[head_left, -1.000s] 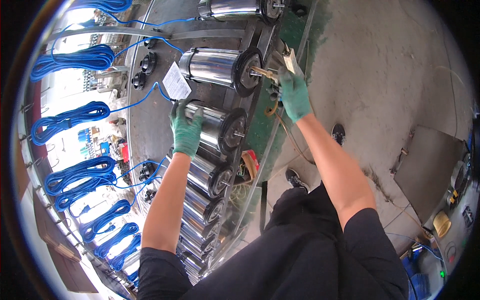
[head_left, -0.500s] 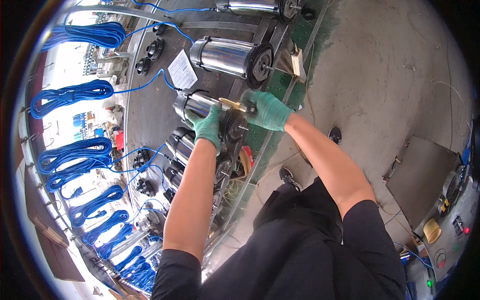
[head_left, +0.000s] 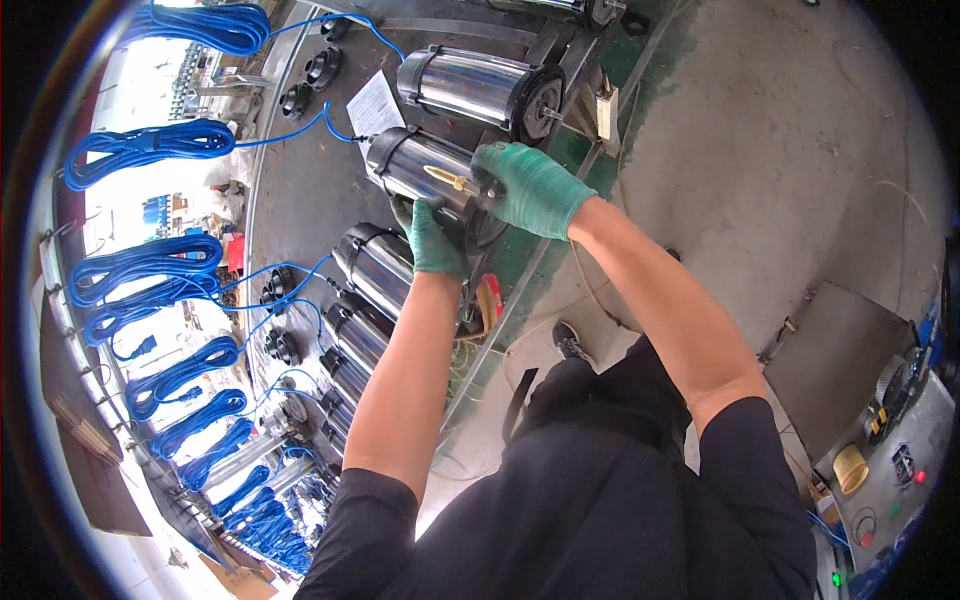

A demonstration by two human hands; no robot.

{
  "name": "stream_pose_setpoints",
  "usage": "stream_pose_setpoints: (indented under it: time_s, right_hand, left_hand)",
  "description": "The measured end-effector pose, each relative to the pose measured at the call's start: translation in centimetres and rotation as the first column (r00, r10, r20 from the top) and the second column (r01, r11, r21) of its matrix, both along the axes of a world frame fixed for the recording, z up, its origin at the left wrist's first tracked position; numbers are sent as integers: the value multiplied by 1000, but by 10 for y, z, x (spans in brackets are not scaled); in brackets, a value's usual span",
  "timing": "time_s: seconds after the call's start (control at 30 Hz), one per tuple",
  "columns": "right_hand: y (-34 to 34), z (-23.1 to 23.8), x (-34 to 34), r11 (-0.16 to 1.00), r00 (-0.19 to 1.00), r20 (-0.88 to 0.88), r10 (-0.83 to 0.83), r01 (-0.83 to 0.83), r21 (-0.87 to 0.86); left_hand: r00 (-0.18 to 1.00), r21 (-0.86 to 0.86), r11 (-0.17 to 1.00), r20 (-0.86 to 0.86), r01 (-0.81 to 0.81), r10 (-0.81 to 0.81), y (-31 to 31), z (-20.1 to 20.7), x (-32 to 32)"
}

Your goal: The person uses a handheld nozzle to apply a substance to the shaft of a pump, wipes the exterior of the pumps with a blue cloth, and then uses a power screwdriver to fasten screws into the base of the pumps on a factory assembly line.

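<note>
My right hand (head_left: 530, 185), in a green glove, is closed around a tool with a pointed brass nozzle (head_left: 446, 178). The nozzle points left across the shiny steel body of a motor-like cylinder (head_left: 405, 165) with black end caps. My left hand (head_left: 432, 238), gloved too, grips the near lower side of this cylinder, its thumb up and its fingers partly hidden. A thin hose (head_left: 583, 275) hangs below my right wrist; where it joins is hidden. The cylinder's right end is partly behind my hands.
More steel cylinders (head_left: 470, 82) lie in a row along the dark bench (head_left: 300, 185). Blue cables (head_left: 155, 143) hang coiled at the left and lead to them. A paper sheet (head_left: 375, 108) and black round parts (head_left: 322, 68) lie on the bench. A grey panel (head_left: 840, 360) stands at the right.
The bench has shifted slightly in view. My left hand has slid toward the cylinder's near lower side. My right hand keeps the brass-nozzled tool over the cylinder, its nozzle now tilted more.
</note>
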State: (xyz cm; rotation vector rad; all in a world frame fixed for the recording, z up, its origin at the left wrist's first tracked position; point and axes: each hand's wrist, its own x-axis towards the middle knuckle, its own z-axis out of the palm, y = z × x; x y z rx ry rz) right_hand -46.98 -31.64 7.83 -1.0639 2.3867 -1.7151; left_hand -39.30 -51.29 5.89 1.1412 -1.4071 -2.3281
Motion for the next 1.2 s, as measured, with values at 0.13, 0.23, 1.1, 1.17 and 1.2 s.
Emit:
stream_pose_setpoints:
  time_s: [0.13, 0.23, 1.1, 1.17, 1.2]
  right_hand:
    - [6, 6, 1, 1000, 1000, -11, -7, 7, -11]
    - [11, 6, -3, 1000, 997, 74, -14, 12, 17]
    - [123, -71, 90, 834, 655, 748, -109, 470, -290]
    - [122, -51, 89, 816, 603, 790, -105, 506, -278]
    - [124, -54, 88, 795, 605, 791, -90, 523, -309]
  left_hand:
    - [998, 115, 991, -15, -62, 65, 17, -5, 2]
    - [999, 107, 994, -40, -18, 23, 9, -11, -6]
    - [980, -2, 995, 176, 97, -95, -10, 34, 1]
    - [975, -86, 990, 203, 113, -94, -26, 33, 4]
    - [990, -253, 961, 114, 114, -88, -7, 46, 2]
